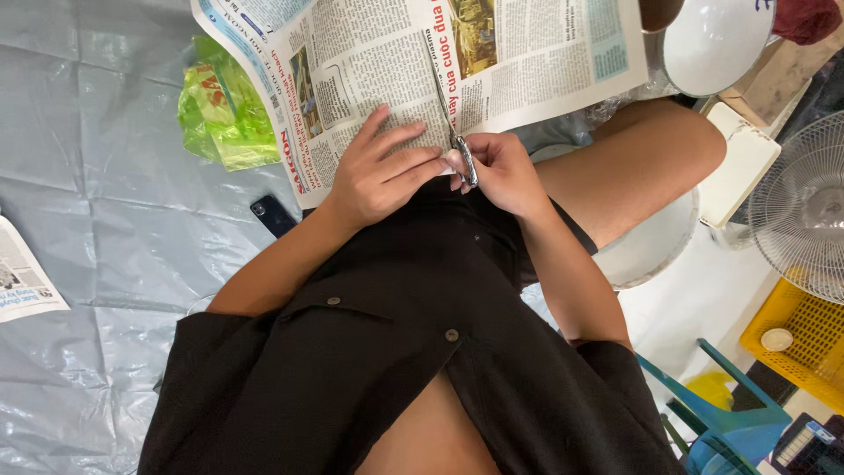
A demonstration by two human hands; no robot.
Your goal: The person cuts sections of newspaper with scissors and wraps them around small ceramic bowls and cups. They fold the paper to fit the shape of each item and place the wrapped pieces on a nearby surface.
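Note:
My left hand (382, 171) lies with fingers spread over the near edge of an open newspaper (527, 62) on my lap. My right hand (505, 171) is closed around a small silver metal clipper (464, 161), which touches the fingertips of my left hand. Both hands meet just above my black shirt (413, 334). My bare knee (651, 158) sticks out to the right, under the paper's edge.
A grey plastic sheet (97, 176) covers the floor, with a green plastic bag (224, 110), a dark phone (273, 215) and another newspaper piece (22, 281). To the right are a white bowl (716, 40), a fan (804, 207), a yellow crate (800, 339) and a teal chair (730, 413).

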